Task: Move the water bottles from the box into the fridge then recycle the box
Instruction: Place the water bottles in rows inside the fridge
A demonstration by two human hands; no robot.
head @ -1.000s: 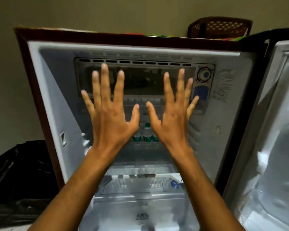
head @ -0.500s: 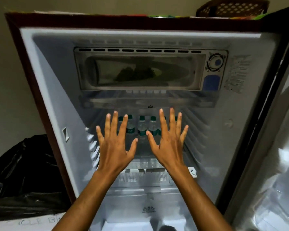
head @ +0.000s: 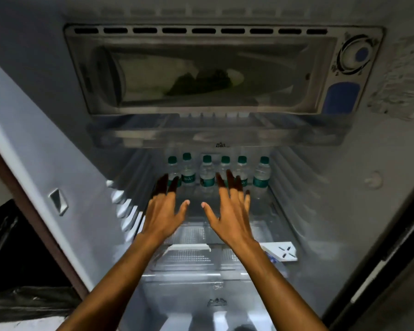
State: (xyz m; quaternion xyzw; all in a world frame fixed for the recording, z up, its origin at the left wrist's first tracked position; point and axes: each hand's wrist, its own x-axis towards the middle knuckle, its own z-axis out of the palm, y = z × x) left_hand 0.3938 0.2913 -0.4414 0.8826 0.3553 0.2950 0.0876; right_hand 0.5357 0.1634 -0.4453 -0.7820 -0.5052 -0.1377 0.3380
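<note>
Head view: six bottles (head: 215, 172) stand in a row on the fridge (head: 58, 130) shelf.
Hands: left (head: 164, 211) and right (head: 227, 212) spread, empty.
Risk: fingers could topple bottles.

Clear fridge shelf (head: 263, 211), six green-capped water bottles (head: 207, 174) upright in a row at its back

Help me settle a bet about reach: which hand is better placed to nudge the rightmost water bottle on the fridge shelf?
Right. The right hand is open with its fingertips near the bottles, closer to the rightmost water bottle. The left hand, also open, sits at the row's left end and would have to cross over.
</note>
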